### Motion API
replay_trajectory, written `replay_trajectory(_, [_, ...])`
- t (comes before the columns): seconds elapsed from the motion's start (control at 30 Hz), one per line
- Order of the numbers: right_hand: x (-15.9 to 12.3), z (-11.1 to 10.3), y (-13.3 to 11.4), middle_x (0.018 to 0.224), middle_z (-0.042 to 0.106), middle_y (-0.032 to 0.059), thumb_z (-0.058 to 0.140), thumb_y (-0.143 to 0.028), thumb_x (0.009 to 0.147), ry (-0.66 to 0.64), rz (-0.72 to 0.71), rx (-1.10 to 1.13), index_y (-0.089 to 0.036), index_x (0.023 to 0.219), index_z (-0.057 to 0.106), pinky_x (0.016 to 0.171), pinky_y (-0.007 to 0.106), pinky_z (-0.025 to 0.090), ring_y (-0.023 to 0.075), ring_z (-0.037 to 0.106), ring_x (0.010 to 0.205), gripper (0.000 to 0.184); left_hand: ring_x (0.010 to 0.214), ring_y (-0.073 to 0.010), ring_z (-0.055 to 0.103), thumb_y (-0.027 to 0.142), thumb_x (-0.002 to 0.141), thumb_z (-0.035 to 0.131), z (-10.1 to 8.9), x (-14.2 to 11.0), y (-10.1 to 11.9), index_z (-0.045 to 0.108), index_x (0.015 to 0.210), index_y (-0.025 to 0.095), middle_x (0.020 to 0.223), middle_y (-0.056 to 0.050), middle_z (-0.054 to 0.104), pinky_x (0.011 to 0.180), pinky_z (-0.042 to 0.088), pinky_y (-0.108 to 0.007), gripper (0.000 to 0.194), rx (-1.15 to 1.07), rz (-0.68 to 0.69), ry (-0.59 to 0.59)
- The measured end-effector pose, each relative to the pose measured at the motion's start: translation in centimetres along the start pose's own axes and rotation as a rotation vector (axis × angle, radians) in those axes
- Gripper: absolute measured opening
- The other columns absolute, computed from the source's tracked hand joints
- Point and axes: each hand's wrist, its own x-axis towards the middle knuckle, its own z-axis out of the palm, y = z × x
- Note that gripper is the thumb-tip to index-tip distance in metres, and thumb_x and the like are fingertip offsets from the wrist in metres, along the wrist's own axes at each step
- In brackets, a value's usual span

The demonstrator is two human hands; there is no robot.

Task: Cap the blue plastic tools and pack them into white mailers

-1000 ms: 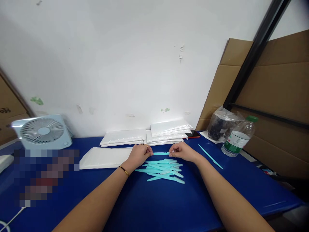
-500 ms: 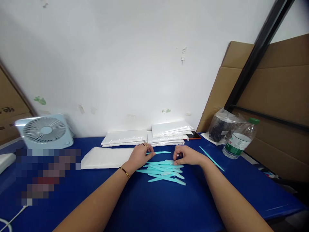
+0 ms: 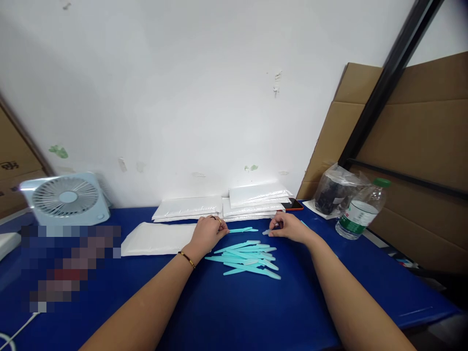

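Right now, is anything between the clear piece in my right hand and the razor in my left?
Nothing visible: only blue table shows between the clear piece in your right hand and the razor in your left hand; the pile lies nearer you.

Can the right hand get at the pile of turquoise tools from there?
Likely yes: the turquoise pile lies nearby with nothing over it, though the right hand seems to pinch a small translucent piece.

Makeshift workspace, blue table (image 3: 234, 312), propped cardboard (image 3: 431, 131)
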Motion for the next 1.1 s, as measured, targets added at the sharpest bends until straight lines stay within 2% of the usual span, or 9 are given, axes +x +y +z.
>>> replay_trajectory(0.1, [0.0, 0.4, -0.7, 0.076, 0.055, 0.0009, 0.067, -0.042, 0.069, -0.017, -0.069, 0.015, -0.018, 0.075, 0.067, 0.059, 0.023, 0.037, 0.0122, 0.048, 0.066, 0.024, 0.084, -0.0184, 0.055, 0.045, 0.077, 0.058, -0.2, -0.2, 0.3, 0.065, 0.085, 0.023, 0.084, -0.001, 0.063, 0.076, 0.035, -0.031, 0.024, -0.043, 0.007, 0.018])
replay_trajectory(0.23, [0.3, 2.3, -2.3, 0.080, 0.056, 0.0022, 0.065, -0.040, 0.070, -0.121, -0.131, 0.023, -0.019, 0.076, 0.067, 0.062, 0.023, 0.039, 0.0135, 0.052, 0.070, 0.022, 0.081, -0.0176, 0.056, 0.049, 0.072, 0.061, -0.2, -0.6, 1.4, 0.067, 0.077, 0.023, 0.080, 0.000, 0.064, 0.076, 0.034, -0.030, 0.026, -0.091, 0.113, -0.108])
replay_trajectory(0.43, [0.5, 3.7, -3.2, 0.082, 0.055, 0.0022, 0.065, -0.035, 0.070, -0.233, -0.121, 0.045, -0.017, 0.075, 0.066, 0.056, 0.021, 0.039, 0.0121, 0.052, 0.066, 0.019, 0.076, -0.0153, 0.057, 0.037, 0.074, 0.061, 0.2, -0.6, 2.0, 0.067, 0.072, 0.023, 0.075, 0.002, 0.067, 0.073, 0.034, -0.028, 0.015, -0.088, 0.116, -0.218])
replay_trajectory(0.5, [0.5, 3.3, -3.0, 0.081, 0.055, 0.0020, 0.065, -0.034, 0.070, -0.229, -0.123, 0.048, -0.017, 0.075, 0.065, 0.056, 0.021, 0.039, 0.0121, 0.052, 0.066, 0.017, 0.078, -0.0167, 0.057, 0.034, 0.074, 0.061, 0.3, -0.4, 1.8, 0.066, 0.069, 0.023, 0.076, 0.001, 0.067, 0.074, 0.034, -0.029, 0.014, -0.053, 0.118, -0.175])
replay_trajectory(0.6, [0.4, 2.1, -1.9, 0.078, 0.056, 0.0019, 0.064, -0.034, 0.071, -0.121, -0.076, 0.018, -0.017, 0.073, 0.064, 0.058, 0.023, 0.039, 0.0124, 0.050, 0.066, 0.017, 0.083, -0.0198, 0.056, 0.031, 0.076, 0.059, 0.2, -0.2, 1.4, 0.065, 0.068, 0.022, 0.079, -0.001, 0.066, 0.076, 0.033, -0.032, 0.014, -0.009, 0.068, -0.053])
replay_trajectory(0.73, [0.0, 0.4, -0.6, 0.077, 0.056, 0.0021, 0.064, -0.039, 0.071, -0.032, -0.006, -0.023, -0.017, 0.074, 0.066, 0.057, 0.024, 0.037, 0.0125, 0.048, 0.064, 0.022, 0.083, -0.0191, 0.057, 0.034, 0.078, 0.058, 0.1, -0.2, 1.2, 0.066, 0.081, 0.023, 0.082, -0.001, 0.065, 0.076, 0.034, -0.031, 0.013, -0.038, 0.013, 0.026])
replay_trajectory(0.83, [-0.4, 0.0, -1.0, 0.076, 0.057, 0.0024, 0.063, -0.038, 0.072, -0.128, -0.042, 0.016, -0.017, 0.075, 0.067, 0.059, 0.024, 0.039, 0.0134, 0.051, 0.067, 0.022, 0.080, -0.0164, 0.058, 0.040, 0.075, 0.061, 0.2, -0.4, 1.5, 0.065, 0.083, 0.024, 0.081, 0.001, 0.065, 0.073, 0.034, -0.028, 0.018, -0.102, 0.071, -0.034])
replay_trajectory(0.97, [-0.7, 0.8, -2.4, 0.079, 0.057, 0.0022, 0.069, -0.036, 0.065, -0.305, -0.129, 0.017, -0.018, 0.073, 0.069, 0.061, 0.023, 0.041, 0.0140, 0.053, 0.069, 0.020, 0.075, -0.0145, 0.058, 0.043, 0.072, 0.064, 0.4, -0.7, 2.3, 0.067, 0.074, 0.025, 0.074, 0.004, 0.065, 0.070, 0.033, -0.026, 0.019, -0.131, 0.182, -0.162])
replay_trajectory(1.1, [-0.7, 1.9, -3.2, 0.079, 0.056, 0.0024, 0.068, -0.030, 0.064, -0.313, -0.120, -0.020, -0.018, 0.071, 0.068, 0.059, 0.023, 0.041, 0.0137, 0.053, 0.068, 0.015, 0.069, -0.0132, 0.058, 0.037, 0.072, 0.064, 0.4, -0.9, 2.9, 0.067, 0.071, 0.024, 0.070, 0.004, 0.066, 0.065, 0.033, -0.024, 0.013, -0.124, 0.153, -0.231])
